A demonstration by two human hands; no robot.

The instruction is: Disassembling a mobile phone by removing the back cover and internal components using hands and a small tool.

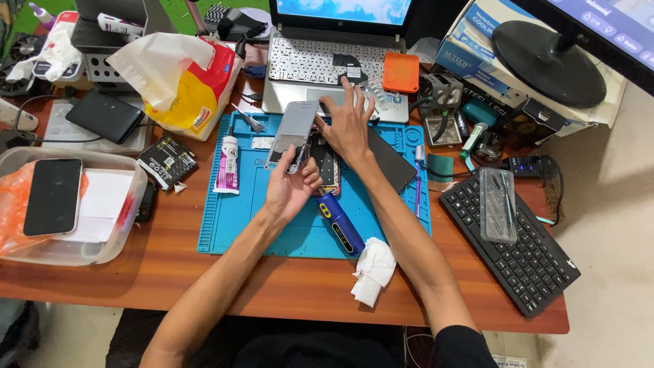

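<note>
Over the blue mat (235, 225) at mid-bench, the left hand (289, 187) pinched the grey phone back (293, 131) tilted upright to expose the opened phone (325, 163), which the right hand (347, 126), fingers spread, pressed flat.

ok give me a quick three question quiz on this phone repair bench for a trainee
1. True or false: the left hand holds the grey phone back cover tilted up off the blue mat.
2. What lies on the mat just below the hands? A) blue electric screwdriver B) scissors C) hammer
3. Which hand reaches toward the laptop?

Key: 1 true; 2 A; 3 the right hand.
</note>
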